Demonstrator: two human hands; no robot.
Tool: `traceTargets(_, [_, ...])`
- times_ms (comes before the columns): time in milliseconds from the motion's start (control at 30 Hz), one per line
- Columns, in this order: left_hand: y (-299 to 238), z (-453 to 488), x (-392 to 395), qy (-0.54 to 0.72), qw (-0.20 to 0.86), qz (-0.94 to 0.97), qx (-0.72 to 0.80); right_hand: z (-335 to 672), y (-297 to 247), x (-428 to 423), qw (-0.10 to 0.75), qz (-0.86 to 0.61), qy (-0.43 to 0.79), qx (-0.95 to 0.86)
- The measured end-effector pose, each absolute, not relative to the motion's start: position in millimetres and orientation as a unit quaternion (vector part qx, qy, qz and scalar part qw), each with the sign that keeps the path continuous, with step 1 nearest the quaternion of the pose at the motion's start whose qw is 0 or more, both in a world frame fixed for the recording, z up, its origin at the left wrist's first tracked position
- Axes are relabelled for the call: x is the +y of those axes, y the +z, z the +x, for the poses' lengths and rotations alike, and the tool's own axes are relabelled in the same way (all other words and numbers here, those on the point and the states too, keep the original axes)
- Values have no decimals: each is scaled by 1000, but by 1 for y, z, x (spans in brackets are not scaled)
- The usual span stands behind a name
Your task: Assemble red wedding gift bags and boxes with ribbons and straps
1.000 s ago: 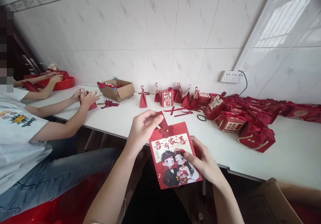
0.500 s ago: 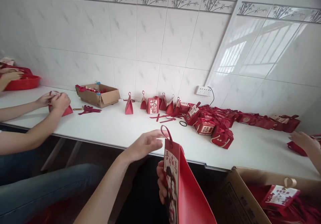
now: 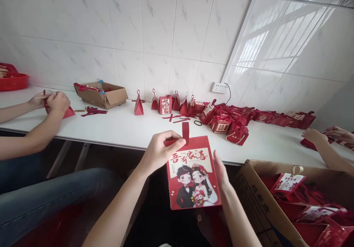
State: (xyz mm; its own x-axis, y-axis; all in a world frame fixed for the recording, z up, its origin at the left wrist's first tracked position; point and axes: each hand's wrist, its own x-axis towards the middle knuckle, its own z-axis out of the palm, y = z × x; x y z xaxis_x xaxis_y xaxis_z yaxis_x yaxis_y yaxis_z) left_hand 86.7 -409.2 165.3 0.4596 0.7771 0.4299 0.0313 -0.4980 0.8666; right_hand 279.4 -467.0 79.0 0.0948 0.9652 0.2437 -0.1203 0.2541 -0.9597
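I hold a flat red paper gift bag (image 3: pixel 193 173) printed with a cartoon bride and groom, in front of the white table's (image 3: pixel 129 129) near edge. My left hand (image 3: pixel 159 152) pinches the bag's top left corner beside its red ribbon loop. My right hand (image 3: pixel 222 173) lies along the bag's right edge, fingers mostly behind it, supporting it.
An open cardboard box (image 3: pixel 257 199) of red bags stands at my lower right. Small red favour boxes (image 3: pixel 221 123) are piled along the wall, with a cardboard tray (image 3: pixel 101 94) further left. One person's hands (image 3: pixel 54 101) fold red paper at left; another person's hands (image 3: pixel 322 136) work at right.
The bag was turned edge-on half a second ago and now faces me flat again. My left hand has closed on its top corner, and my view has shifted slightly.
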Motion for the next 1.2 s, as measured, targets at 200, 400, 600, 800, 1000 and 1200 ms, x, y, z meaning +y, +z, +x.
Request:
traceTargets(200, [176, 88, -434, 425, 346, 786, 287, 282, 133, -482, 594, -408, 323, -614])
traceTargets(400, [192, 97, -441, 430, 316, 807, 252, 263, 184, -484, 560, -435, 149, -690])
traceTargets(600, [199, 106, -424, 471, 356, 777, 216, 262, 203, -467, 584, -437, 89, -679])
traceTargets(800, [197, 117, -390, 478, 306, 788, 238, 266, 200, -432, 617, -429, 59, -657])
traceTargets(1000, [182, 129, -335, 435, 314, 810, 237, 276, 176, -383, 618, -453, 38, -641])
traceTargets(1200, [142, 143, -285, 471, 258, 806, 248, 286, 139, -328, 617, -456, 99, -634])
